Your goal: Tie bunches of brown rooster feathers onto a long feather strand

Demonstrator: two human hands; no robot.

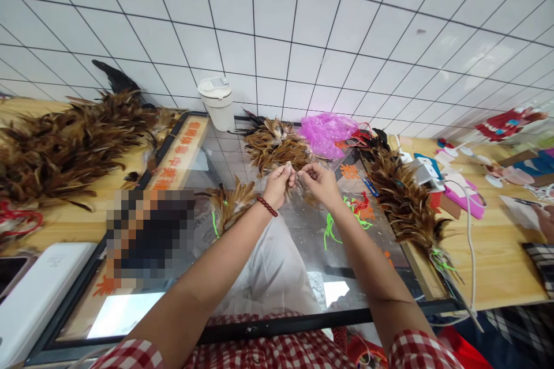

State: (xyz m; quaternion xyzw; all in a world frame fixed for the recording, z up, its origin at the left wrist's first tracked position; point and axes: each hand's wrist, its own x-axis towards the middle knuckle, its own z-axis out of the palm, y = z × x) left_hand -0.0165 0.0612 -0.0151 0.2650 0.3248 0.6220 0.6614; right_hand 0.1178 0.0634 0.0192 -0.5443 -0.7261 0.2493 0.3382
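My left hand (279,183) and my right hand (319,180) meet over a glass tabletop (303,242), fingers pinched together on a small bunch of brown feathers (292,171) held between them. A red bead bracelet (267,206) circles my left wrist. Just beyond my hands lies a heap of brown feathers (274,147). A smaller feather bundle with a green tie (227,204) rests left of my left forearm.
A big feather pile (64,147) covers the wooden table at left. A white lidded cup (216,102) stands by the tiled wall. A pink plastic bag (329,132), a feather string (402,202), green cords (331,228) and craft scraps (459,184) lie right. A white box (38,294) sits near left.
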